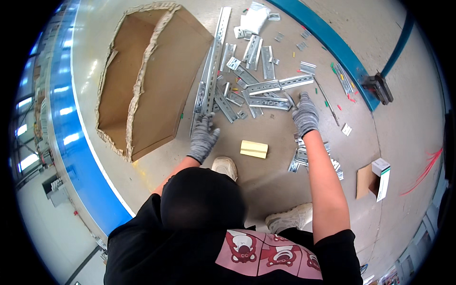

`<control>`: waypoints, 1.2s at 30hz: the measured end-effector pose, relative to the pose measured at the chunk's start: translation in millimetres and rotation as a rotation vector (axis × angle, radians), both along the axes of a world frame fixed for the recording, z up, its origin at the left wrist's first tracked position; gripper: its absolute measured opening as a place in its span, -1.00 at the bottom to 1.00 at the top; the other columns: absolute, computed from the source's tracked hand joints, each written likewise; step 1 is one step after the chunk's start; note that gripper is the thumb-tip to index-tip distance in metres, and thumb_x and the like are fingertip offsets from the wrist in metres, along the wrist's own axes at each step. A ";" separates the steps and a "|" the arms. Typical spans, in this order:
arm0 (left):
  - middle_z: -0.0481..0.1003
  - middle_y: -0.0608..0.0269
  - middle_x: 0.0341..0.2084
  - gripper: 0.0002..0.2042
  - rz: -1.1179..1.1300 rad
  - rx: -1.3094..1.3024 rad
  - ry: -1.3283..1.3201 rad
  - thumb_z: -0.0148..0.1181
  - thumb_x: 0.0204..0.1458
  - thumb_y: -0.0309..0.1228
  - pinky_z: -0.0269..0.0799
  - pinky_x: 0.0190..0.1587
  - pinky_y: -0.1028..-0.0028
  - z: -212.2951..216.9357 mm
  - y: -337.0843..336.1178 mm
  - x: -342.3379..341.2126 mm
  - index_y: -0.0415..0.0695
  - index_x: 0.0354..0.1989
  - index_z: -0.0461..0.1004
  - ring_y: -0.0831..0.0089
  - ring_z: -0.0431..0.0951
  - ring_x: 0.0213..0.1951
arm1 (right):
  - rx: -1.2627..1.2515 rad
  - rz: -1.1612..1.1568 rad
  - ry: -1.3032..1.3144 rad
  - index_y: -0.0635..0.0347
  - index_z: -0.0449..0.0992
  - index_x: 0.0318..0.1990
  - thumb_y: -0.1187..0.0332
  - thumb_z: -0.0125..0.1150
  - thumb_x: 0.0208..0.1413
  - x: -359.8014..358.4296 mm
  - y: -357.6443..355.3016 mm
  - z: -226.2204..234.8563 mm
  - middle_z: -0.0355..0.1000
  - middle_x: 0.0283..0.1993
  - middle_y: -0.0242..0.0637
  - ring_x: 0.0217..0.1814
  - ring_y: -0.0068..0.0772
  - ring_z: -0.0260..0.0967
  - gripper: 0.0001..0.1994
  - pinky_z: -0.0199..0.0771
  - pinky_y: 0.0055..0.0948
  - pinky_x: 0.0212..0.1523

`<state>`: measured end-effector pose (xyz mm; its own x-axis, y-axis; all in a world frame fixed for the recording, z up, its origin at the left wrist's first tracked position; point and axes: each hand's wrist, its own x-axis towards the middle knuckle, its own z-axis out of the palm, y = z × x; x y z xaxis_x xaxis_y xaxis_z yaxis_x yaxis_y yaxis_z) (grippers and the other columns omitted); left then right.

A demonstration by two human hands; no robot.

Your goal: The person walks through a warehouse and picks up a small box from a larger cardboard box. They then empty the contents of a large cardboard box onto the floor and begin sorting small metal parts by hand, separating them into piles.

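Note:
My left hand (204, 137), in a grey knit glove, is at the near end of the long slotted metal rails (216, 57). Its fingers are stretched out against them and its thumb stands apart. My right hand (305, 115), gloved alike, is at the near right of a loose heap of cut rails. Its fingers close at the end of a short metal rail (290, 100); the grip is partly hidden. Just beyond it lie other slotted rail pieces (263, 87), crossing one another on the floor. More short rail pieces (299, 158) lie partly behind my right forearm.
A torn-edged cardboard box (166, 76) stands at left. A yellow block (254, 149) lies between my hands, near my shoes. A thin rod (327, 100), small coloured bits, a white bag (255, 18) and a small open carton (382, 180) lie around. A teal metal frame (332, 35) bounds the far right.

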<state>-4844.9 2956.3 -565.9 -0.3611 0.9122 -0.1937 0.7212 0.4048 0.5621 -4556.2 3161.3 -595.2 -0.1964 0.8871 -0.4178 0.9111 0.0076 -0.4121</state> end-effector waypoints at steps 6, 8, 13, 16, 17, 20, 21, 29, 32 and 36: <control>0.32 -0.01 -0.02 -0.32 0.270 0.011 -0.275 0.35 -0.24 -0.38 0.27 0.10 0.23 -41.1 22.3 13.8 -0.12 0.15 0.22 0.06 0.34 0.00 | 0.269 0.075 0.355 0.26 0.41 -0.38 0.52 0.17 -0.07 -11.5 11.4 1.6 0.40 -0.34 0.00 -0.22 0.01 0.38 -0.91 0.37 -0.17 -0.22; 0.29 -0.02 0.01 -0.29 0.044 -0.028 0.092 0.36 -0.24 -0.34 0.25 0.11 0.23 -19.9 52.4 22.5 -0.13 0.16 0.19 0.08 0.31 0.04 | 0.445 0.162 0.443 0.23 0.41 -0.39 0.50 0.18 -0.07 -14.3 29.6 -8.1 0.40 -0.38 -0.03 -0.24 -0.01 0.38 -0.92 0.38 -0.20 -0.24; 0.13 -0.10 0.18 -0.08 0.037 -0.121 0.399 0.39 -0.29 -0.23 -0.12 0.31 0.09 -16.1 20.4 -13.3 -0.13 0.29 -0.02 -0.04 0.03 0.26 | 0.110 0.503 -0.097 0.00 0.04 0.33 0.09 0.47 -0.33 -66.3 18.7 31.2 0.01 0.37 -0.12 0.43 -0.02 -0.10 -0.01 -0.13 -0.18 0.41; 0.11 -0.11 0.19 -0.04 0.176 -0.175 0.283 0.38 -0.30 -0.20 -0.14 0.31 0.07 -11.7 7.9 -33.8 -0.15 0.31 -0.06 -0.06 0.04 0.26 | 0.141 0.586 -0.265 -0.05 -0.04 0.36 0.07 0.49 -0.37 -85.4 9.4 43.0 -0.05 0.39 -0.06 0.44 -0.02 -0.13 0.07 -0.13 -0.16 0.40; 0.14 -0.14 0.17 -0.08 0.192 -0.261 0.321 0.36 -0.29 -0.31 -0.02 0.29 0.19 -5.5 13.6 -35.0 -0.21 0.29 -0.04 0.01 0.10 0.23 | 0.289 0.545 -0.205 0.00 0.07 0.32 0.09 0.51 -0.41 -86.1 5.7 31.1 0.08 0.31 -0.01 0.36 0.02 0.00 0.02 -0.02 -0.16 0.35; 0.20 -0.16 0.11 -0.12 0.261 -0.083 0.072 0.32 -0.28 -0.40 0.07 0.27 0.24 -22.9 17.8 -62.2 -0.23 0.28 -0.02 -0.01 0.15 0.19 | 0.174 0.585 -0.138 0.07 0.19 0.24 0.12 0.49 -0.40 -90.8 26.6 25.3 0.22 0.18 -0.06 0.23 -0.01 0.15 -0.09 0.13 -0.13 0.23; 0.32 -0.12 -0.01 -0.29 0.251 -0.088 0.126 0.28 -0.26 -0.47 0.20 0.18 0.32 -25.3 15.2 -68.2 -0.25 0.18 0.16 0.07 0.29 0.08 | 0.288 0.581 -0.148 0.12 0.30 0.11 0.16 0.46 -0.35 -94.0 23.5 24.1 0.31 0.03 -0.12 0.07 -0.08 0.27 -0.24 0.26 -0.15 0.09; 0.38 0.06 -0.15 -0.43 0.278 -0.001 0.149 0.36 -0.27 -0.39 0.31 0.03 0.32 -31.2 34.6 -65.6 -0.23 -0.02 0.30 0.22 0.40 -0.09 | 0.143 0.544 -0.199 0.12 0.40 -0.04 0.11 0.43 -0.27 -116.7 31.2 32.5 0.40 -0.13 -0.12 -0.02 -0.12 0.34 -0.42 0.39 -0.22 -0.04; 0.34 0.00 -0.09 -0.34 0.218 -0.121 0.207 0.40 -0.31 -0.30 0.25 0.08 0.28 -25.3 55.2 -44.1 -0.24 0.01 0.27 0.16 0.35 -0.03 | 0.080 0.365 -0.177 0.11 0.39 0.00 0.14 0.39 -0.23 -126.4 25.4 31.9 0.37 -0.08 -0.09 -0.01 -0.05 0.32 -0.43 0.38 -0.22 -0.01; 0.47 -0.05 -0.26 -0.52 0.262 -0.332 -0.343 0.39 -0.28 -0.24 0.40 -0.14 0.32 -23.9 74.8 -48.6 -0.26 -0.20 0.42 0.23 0.48 -0.25 | 0.076 0.179 -0.093 0.12 0.38 0.03 0.18 0.32 -0.17 -142.0 -0.1 33.7 0.28 0.00 -0.04 0.03 0.01 0.28 -0.45 0.36 -0.18 0.03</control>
